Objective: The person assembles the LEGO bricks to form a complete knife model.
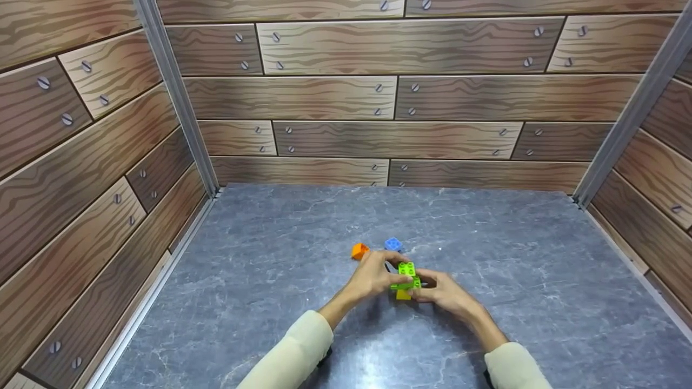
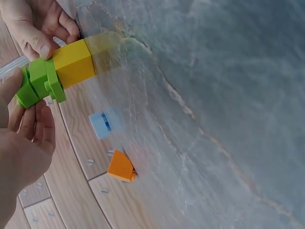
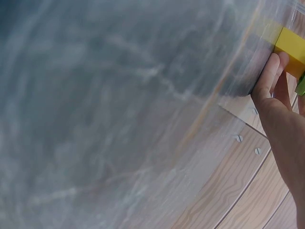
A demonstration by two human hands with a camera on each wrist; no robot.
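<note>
A small stack of toy building bricks stands on the table between my hands. At its bottom is a yellow brick (image 2: 74, 64), and green bricks (image 1: 406, 268) sit above it. My left hand (image 1: 373, 274) pinches the upper green brick between thumb and fingers. From the other side, my right hand (image 1: 446, 292) holds the lower part of the stack, its thumb near the seam of yellow and green. Fingertips of that hand touch the yellow brick (image 3: 291, 50) in the right wrist view, where most of the stack is cut off.
Beyond my left hand lie an orange brick (image 1: 359, 251) with a slanted side and a blue brick (image 1: 393, 244). The grey marbled tabletop (image 1: 270, 243) is bordered by wood-patterned walls (image 1: 324, 97) at the back and both sides.
</note>
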